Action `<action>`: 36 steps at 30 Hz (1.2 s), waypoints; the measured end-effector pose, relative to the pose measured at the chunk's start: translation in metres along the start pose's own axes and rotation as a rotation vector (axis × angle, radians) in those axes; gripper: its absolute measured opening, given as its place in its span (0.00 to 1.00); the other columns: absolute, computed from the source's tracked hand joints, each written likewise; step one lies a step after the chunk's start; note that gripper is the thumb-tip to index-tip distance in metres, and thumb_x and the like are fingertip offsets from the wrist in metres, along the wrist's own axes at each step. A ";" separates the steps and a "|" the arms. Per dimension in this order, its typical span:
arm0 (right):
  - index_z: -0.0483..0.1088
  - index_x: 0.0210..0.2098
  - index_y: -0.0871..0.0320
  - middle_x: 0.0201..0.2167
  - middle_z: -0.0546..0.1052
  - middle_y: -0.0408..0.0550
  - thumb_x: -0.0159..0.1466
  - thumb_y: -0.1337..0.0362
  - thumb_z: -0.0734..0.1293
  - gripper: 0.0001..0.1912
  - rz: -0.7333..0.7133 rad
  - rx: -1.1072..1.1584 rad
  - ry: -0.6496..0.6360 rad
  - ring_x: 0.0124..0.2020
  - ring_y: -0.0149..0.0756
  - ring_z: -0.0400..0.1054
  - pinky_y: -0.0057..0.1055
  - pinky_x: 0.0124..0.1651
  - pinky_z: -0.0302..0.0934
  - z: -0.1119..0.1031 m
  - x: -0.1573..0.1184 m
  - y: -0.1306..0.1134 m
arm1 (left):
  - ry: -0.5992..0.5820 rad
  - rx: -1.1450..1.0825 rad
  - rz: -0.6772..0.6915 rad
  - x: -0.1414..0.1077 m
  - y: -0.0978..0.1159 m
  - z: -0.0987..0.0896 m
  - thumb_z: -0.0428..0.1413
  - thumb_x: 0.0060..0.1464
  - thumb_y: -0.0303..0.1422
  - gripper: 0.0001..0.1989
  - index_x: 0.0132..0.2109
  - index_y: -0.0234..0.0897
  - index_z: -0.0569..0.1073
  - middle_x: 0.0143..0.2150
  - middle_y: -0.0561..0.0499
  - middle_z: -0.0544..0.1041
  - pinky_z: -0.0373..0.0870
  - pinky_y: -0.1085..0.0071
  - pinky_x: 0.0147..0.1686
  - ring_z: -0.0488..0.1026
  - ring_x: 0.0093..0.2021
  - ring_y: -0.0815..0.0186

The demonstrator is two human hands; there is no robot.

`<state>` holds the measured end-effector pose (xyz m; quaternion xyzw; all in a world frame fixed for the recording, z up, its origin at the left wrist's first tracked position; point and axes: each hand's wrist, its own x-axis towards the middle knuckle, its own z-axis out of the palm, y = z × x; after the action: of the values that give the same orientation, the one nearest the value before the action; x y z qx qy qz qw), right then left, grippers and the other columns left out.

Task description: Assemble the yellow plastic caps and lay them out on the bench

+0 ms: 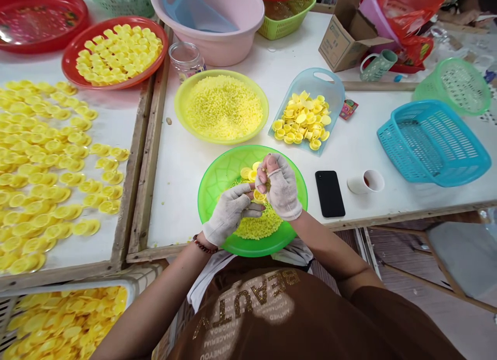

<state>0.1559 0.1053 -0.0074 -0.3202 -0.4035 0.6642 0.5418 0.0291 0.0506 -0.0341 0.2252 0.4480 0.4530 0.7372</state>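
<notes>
Over a green plate at the table's front edge, my left hand in a white fingertip-less glove holds a small yellow cup by its fingers. Close above it, my right hand, gloved the same way, has its thumb and fingers pinched together; what they hold, if anything, is too small to name. Yellow-green beads lie in the plate, with a few yellow cups behind my hands. A yellow bowl of pale yellow beads stands behind the plate, beside a blue scoop of yellow cups.
A black phone, a paper cup and a blue basket are on the right. A wooden edge separates many yellow pieces on the left. Behind stand a red tray, a jar and a pink basin.
</notes>
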 end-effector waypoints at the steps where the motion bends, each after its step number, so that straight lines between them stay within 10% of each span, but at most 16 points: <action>1: 0.62 0.32 0.54 0.21 0.63 0.35 0.68 0.45 0.68 0.21 0.012 0.018 0.006 0.17 0.24 0.57 0.25 0.21 0.52 0.000 0.001 -0.001 | 0.012 0.010 0.008 -0.001 0.000 0.000 0.65 0.46 0.33 0.23 0.51 0.32 0.77 0.41 0.46 0.81 0.82 0.69 0.31 0.83 0.31 0.62; 8: 0.61 0.32 0.54 0.21 0.63 0.34 0.66 0.44 0.70 0.22 0.151 0.045 0.009 0.16 0.22 0.52 0.23 0.19 0.48 -0.007 0.002 -0.004 | 0.091 0.115 0.054 -0.006 0.001 -0.002 0.64 0.46 0.35 0.25 0.52 0.29 0.78 0.33 0.47 0.81 0.81 0.70 0.29 0.82 0.29 0.63; 17: 0.75 0.33 0.55 0.24 0.69 0.41 0.69 0.50 0.68 0.16 0.088 -0.544 -0.281 0.25 0.29 0.61 0.27 0.26 0.55 -0.029 -0.016 -0.005 | 0.172 0.240 0.104 -0.004 0.000 -0.005 0.59 0.45 0.33 0.19 0.46 0.31 0.79 0.30 0.50 0.80 0.82 0.69 0.30 0.81 0.28 0.63; 25: 0.74 0.37 0.57 0.18 0.61 0.34 0.66 0.44 0.69 0.21 0.279 -0.269 -0.179 0.15 0.22 0.47 0.25 0.17 0.44 -0.034 -0.015 -0.013 | 0.162 0.200 0.092 -0.006 0.003 -0.006 0.60 0.46 0.34 0.19 0.46 0.30 0.78 0.34 0.48 0.81 0.82 0.68 0.31 0.80 0.28 0.64; 36: 0.75 0.45 0.57 0.18 0.63 0.36 0.68 0.45 0.67 0.21 0.317 -0.372 -0.330 0.16 0.24 0.53 0.24 0.19 0.49 -0.030 -0.018 -0.011 | 0.091 0.169 0.142 -0.009 0.004 -0.008 0.62 0.52 0.37 0.20 0.50 0.31 0.80 0.42 0.45 0.83 0.82 0.71 0.31 0.81 0.29 0.66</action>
<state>0.1911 0.0949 -0.0119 -0.3609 -0.5459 0.6982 0.2903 0.0185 0.0439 -0.0316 0.2969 0.5005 0.4745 0.6605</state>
